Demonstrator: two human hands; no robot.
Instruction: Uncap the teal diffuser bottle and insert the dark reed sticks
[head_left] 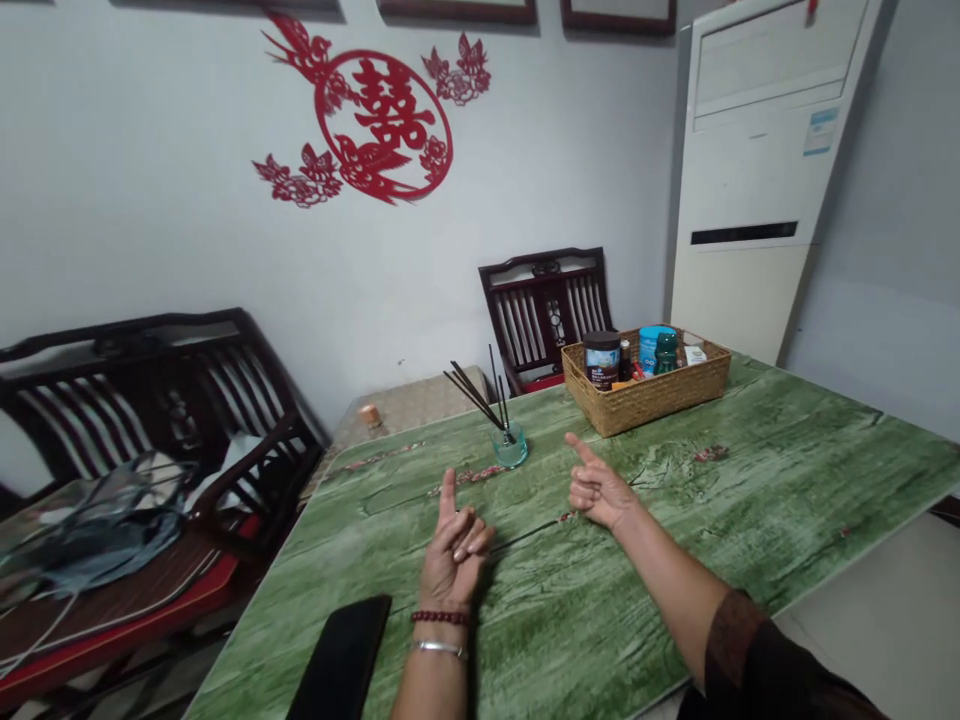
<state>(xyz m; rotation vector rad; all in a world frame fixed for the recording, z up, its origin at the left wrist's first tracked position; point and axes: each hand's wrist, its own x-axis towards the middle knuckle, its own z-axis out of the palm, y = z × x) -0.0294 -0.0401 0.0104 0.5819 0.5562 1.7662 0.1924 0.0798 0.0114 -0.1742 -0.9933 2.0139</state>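
Left hand (454, 555) and right hand (600, 490) both empty, raised over green wood-pattern table (757, 500); index fingers extended, other fingers curled. Left hand upright, red bead bracelet (439, 618) and metal bangle (438, 648) on wrist; black phone (341, 660) just below it. Right index points toward left hand. Glass tumbler (510, 447) with dark sticks ahead, between hands. Wicker basket (645, 405) of jars farther back on table.
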